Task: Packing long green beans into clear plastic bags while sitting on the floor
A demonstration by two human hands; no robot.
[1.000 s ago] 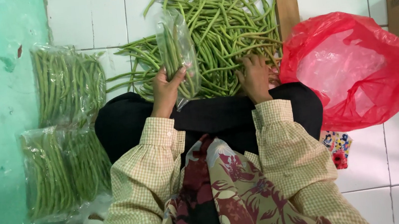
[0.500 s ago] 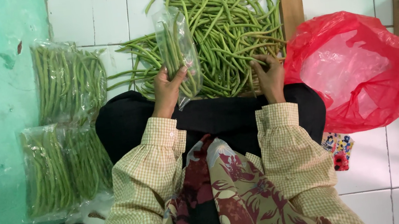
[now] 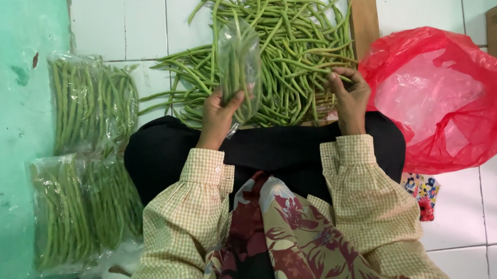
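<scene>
A clear bag (image 3: 239, 64) with a few beans inside is being held up by the left hand (image 3: 217, 117). Beans from the pile (image 3: 287, 45) are being pinched by the right hand (image 3: 349, 95), beside the red bag (image 3: 448, 100).

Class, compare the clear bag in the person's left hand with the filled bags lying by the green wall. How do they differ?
The held bag stands upright in the left hand and holds only a few beans. The filled bags lie flat on the floor, untouched and packed full. All are clear plastic with long green beans inside.
</scene>
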